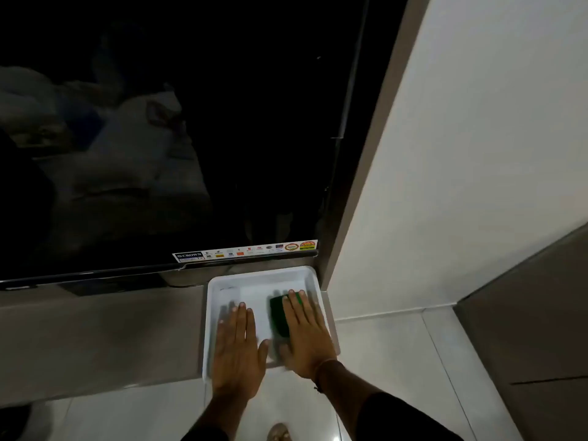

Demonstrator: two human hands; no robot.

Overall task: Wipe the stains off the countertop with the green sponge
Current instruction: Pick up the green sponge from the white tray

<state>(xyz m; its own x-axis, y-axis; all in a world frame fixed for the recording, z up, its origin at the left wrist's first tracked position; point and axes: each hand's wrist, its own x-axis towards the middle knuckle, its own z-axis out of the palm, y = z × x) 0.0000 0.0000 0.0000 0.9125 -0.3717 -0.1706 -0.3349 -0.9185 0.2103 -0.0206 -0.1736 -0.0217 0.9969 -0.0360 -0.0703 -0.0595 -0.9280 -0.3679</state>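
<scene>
A white tray-like surface (pixel 222 283) with raised edges sits on the grey countertop (pixel 95 338) below a large black TV. The green sponge (pixel 280 316) lies flat on the white surface. My right hand (pixel 308 338) presses flat on top of the sponge, fingers stretched over it and covering its right part. My left hand (pixel 237 348) rests flat and open on the white surface, just left of the sponge. A small dark mark (pixel 227 288) shows near the far left corner of the white surface.
A black TV screen (pixel 191 138) with a sticker strip (pixel 245 251) rises right behind the white surface. A white wall (pixel 461 154) stands at the right. Pale floor tiles (pixel 397 361) lie below, and a grey cabinet (pixel 525 329) is at far right.
</scene>
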